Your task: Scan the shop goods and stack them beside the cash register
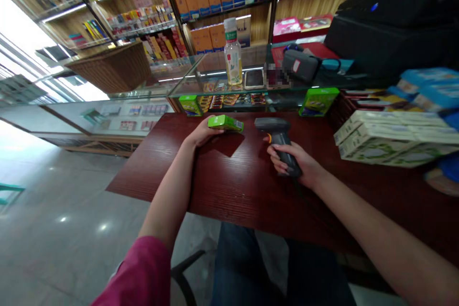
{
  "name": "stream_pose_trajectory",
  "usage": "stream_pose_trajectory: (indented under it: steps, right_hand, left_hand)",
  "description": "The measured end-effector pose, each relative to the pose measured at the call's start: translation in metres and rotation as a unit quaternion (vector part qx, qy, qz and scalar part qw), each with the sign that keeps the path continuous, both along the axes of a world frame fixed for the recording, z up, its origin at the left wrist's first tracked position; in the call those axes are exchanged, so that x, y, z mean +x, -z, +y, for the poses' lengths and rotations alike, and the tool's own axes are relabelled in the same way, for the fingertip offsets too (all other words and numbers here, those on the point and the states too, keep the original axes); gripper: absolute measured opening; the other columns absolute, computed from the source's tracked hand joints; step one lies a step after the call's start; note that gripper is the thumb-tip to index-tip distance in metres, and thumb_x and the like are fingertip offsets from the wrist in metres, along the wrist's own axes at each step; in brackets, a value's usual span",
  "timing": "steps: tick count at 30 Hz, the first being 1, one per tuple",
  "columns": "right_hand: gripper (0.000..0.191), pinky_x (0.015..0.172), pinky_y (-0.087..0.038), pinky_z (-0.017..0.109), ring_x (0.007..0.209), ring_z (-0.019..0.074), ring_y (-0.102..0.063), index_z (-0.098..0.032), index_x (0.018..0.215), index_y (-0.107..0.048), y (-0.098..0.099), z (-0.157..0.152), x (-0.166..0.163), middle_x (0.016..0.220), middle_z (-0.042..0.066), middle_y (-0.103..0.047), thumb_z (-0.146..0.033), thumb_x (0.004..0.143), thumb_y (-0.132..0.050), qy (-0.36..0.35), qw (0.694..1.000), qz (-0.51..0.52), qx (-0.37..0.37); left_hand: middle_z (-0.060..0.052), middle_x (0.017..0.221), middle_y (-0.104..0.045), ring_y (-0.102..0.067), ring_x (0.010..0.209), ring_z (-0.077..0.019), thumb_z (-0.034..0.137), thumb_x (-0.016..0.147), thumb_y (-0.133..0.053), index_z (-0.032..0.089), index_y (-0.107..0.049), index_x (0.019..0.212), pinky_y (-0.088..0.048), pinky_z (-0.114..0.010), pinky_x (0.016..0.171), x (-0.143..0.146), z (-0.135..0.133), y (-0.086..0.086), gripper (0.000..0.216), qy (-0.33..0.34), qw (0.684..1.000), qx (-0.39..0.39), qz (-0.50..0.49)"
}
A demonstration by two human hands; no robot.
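My left hand (202,133) is closed around one end of a small green box (225,123), held a little above the dark red wooden desk (222,191). A barcode patch on the box's end faces right. In my right hand (292,160) is a dark grey barcode scanner (274,126), gripped by its handle, with a finger near the orange trigger. The scanner's head points left toward the box, with a gap between them. Two more green boxes stand at the back of the desk, one at left (191,105) and one at right (319,102).
White-green cartons (390,141) are stacked on the desk's right side. Behind the desk, a glass display case (211,64) carries a drink bottle (233,55), a phone (254,78) and a dark pouch (301,64). A wicker basket (111,68) stands at left. Stocked shelves line the back.
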State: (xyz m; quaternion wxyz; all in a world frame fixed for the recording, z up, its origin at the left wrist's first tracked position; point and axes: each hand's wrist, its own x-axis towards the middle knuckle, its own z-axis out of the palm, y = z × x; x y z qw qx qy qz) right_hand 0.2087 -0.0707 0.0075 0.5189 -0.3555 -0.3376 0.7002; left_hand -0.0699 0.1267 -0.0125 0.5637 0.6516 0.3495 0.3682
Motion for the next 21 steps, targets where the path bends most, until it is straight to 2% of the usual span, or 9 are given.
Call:
stream_pose_trajectory:
  steps: [7, 12, 16, 21]
  right_hand:
    - [0.027, 0.038, -0.032, 0.023, 0.043, 0.0066, -0.036, -0.023, 0.085, -0.053, 0.004, 0.000, -0.007, 0.065, -0.006, -0.051, -0.032, 0.080, -0.078, -0.003, 1.000, -0.005, 0.013]
    - [0.025, 0.037, -0.034, 0.023, 0.042, 0.0072, -0.038, -0.023, 0.088, -0.053, 0.005, 0.001, -0.008, 0.063, -0.007, -0.050, -0.034, 0.082, -0.076, -0.003, 1.000, -0.007, 0.016]
    - [0.028, 0.036, -0.035, 0.022, 0.041, 0.0065, -0.039, -0.023, 0.084, -0.052, 0.005, 0.001, -0.008, 0.063, -0.007, -0.051, -0.033, 0.081, -0.077, -0.001, 1.000, 0.005, 0.012]
    - [0.032, 0.036, -0.037, 0.021, 0.041, 0.0065, -0.042, -0.022, 0.098, -0.056, 0.004, 0.002, -0.003, 0.066, -0.007, -0.057, -0.032, 0.079, -0.079, 0.020, 0.999, -0.003, 0.031]
  left_hand:
    - [-0.012, 0.130, -0.072, -0.062, 0.135, -0.0309, 0.017, 0.063, -0.088, 0.021, -0.054, 0.096, -0.050, -0.048, 0.111, 0.003, -0.004, -0.010, 0.047, 0.032, 0.997, 0.041, 0.048]
    - [-0.012, 0.132, -0.072, -0.059, 0.138, -0.0319, 0.017, 0.063, -0.089, 0.022, -0.054, 0.091, -0.050, -0.051, 0.110, 0.006, -0.012, -0.017, 0.045, 0.047, 0.999, 0.022, 0.006]
    - [-0.009, 0.127, -0.074, -0.064, 0.132, -0.0300, 0.021, 0.056, -0.094, 0.021, -0.056, 0.092, -0.050, -0.048, 0.111, 0.003, -0.006, -0.011, 0.052, 0.056, 0.998, -0.004, -0.026]
    - [-0.008, 0.117, -0.077, -0.072, 0.114, -0.0273, 0.031, 0.059, -0.096, 0.018, -0.064, 0.115, -0.055, -0.042, 0.105, 0.006, 0.003, -0.001, 0.065, 0.017, 1.000, -0.008, 0.002]
